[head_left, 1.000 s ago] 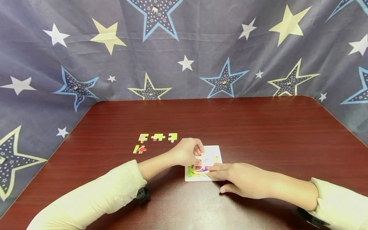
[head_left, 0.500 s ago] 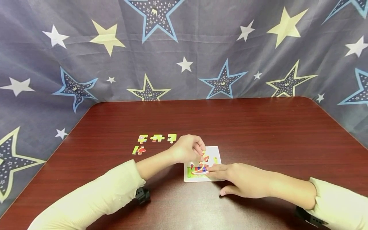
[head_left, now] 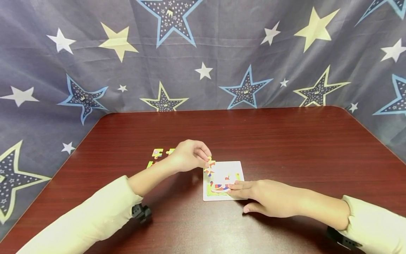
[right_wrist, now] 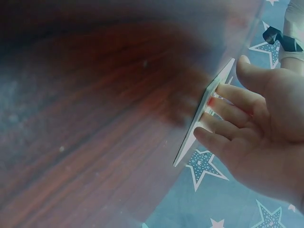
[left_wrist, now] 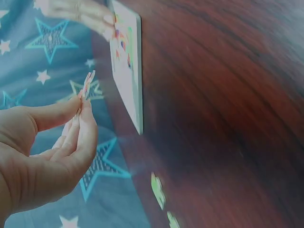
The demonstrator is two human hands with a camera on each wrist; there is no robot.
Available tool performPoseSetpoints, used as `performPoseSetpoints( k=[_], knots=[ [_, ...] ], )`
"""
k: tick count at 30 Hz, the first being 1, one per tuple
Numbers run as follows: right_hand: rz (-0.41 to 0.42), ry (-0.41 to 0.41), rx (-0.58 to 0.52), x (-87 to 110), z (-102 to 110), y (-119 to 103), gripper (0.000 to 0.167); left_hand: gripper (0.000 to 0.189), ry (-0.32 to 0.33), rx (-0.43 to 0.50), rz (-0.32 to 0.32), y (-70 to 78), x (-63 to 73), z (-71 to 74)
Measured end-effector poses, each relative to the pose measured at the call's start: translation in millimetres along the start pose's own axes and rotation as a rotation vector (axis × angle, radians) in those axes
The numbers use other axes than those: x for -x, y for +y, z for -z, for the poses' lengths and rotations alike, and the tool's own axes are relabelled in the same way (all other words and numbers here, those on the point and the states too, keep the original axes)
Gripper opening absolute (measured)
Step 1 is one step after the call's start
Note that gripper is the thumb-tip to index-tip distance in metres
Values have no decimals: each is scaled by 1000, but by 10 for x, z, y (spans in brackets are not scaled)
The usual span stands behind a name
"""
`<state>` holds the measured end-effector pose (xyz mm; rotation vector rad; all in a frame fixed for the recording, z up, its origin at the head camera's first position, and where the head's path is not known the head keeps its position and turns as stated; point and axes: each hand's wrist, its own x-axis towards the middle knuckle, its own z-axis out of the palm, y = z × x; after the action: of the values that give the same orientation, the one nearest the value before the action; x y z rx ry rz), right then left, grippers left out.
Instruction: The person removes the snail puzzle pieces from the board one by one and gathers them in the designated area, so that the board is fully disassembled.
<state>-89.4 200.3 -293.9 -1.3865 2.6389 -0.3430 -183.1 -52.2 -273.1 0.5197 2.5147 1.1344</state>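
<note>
My left hand (head_left: 189,155) pinches a jigsaw puzzle piece (head_left: 209,166) between thumb and fingertips, held up at the left edge of the white puzzle board (head_left: 240,169). In the left wrist view the piece (left_wrist: 86,85) is seen nearly edge-on, lifted off the board. My right hand (head_left: 269,198) lies with straight fingers on the board's right side, its fingertips on the coloured pieces. Red, blue and green pieces (head_left: 219,188) fill the near part of the board; white backing shows across the far part. In the right wrist view the fingers (right_wrist: 228,114) press along the board.
Loose puzzle pieces (head_left: 157,152) lie on the dark red wooden table (head_left: 285,141) to the left, partly hidden behind my left hand and forearm. A grey curtain (head_left: 203,46) with stars hangs along the table's far edge.
My left hand has lifted the puzzle piece from the board's middle and moved left and away with it, now covering some loose pieces. My right hand has stayed in place.
</note>
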Motion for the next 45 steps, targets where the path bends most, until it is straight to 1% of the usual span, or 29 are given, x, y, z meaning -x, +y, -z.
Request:
performPoseSetpoints(
  k=[2, 4, 9, 13, 18, 22, 26, 27, 33, 34, 36, 41, 45],
  knots=[
    [7, 6, 7, 1, -2, 7, 48, 20, 16, 8, 7, -56, 30, 78],
    [-4, 8, 0, 3, 1, 3, 47, 20, 36, -3, 4, -121, 57, 156],
    [-82, -24, -47, 12, 13, -26, 42, 23, 86, -13, 37, -287, 118, 326],
    [-121, -52, -76, 8, 17, -46, 41, 22, 102, -26, 69, -416, 163, 443],
    [-104, -50, -81, 7, 23, -36, 41, 22, 108, -67, 111, -564, 191, 537],
    [-84, -46, -71, 7, 31, -28, 41, 22, 113, -88, 134, -667, 205, 554],
    [-89, -47, -76, -2, 24, -32, 41, 20, 122, -120, 133, -751, 201, 543],
    [-87, -45, -76, -1, 24, -33, 41, 19, 127, -129, 128, -770, 198, 538],
    [-94, -51, -82, -5, 21, -39, 41, 17, 166, -198, 43, -833, 193, 528],
    [-96, -54, -85, -5, 22, -38, 41, 17, 171, -205, 38, -835, 197, 529],
    [-100, -61, -90, -5, 26, -35, 41, 19, 167, -215, 26, -839, 206, 532],
    [-93, -62, -98, 0, 37, -23, 41, 25, 135, -261, -1, -835, 227, 518],
    [-96, -65, -104, -5, 33, -21, 41, 25, 135, -294, -12, -826, 236, 497]
  ],
)
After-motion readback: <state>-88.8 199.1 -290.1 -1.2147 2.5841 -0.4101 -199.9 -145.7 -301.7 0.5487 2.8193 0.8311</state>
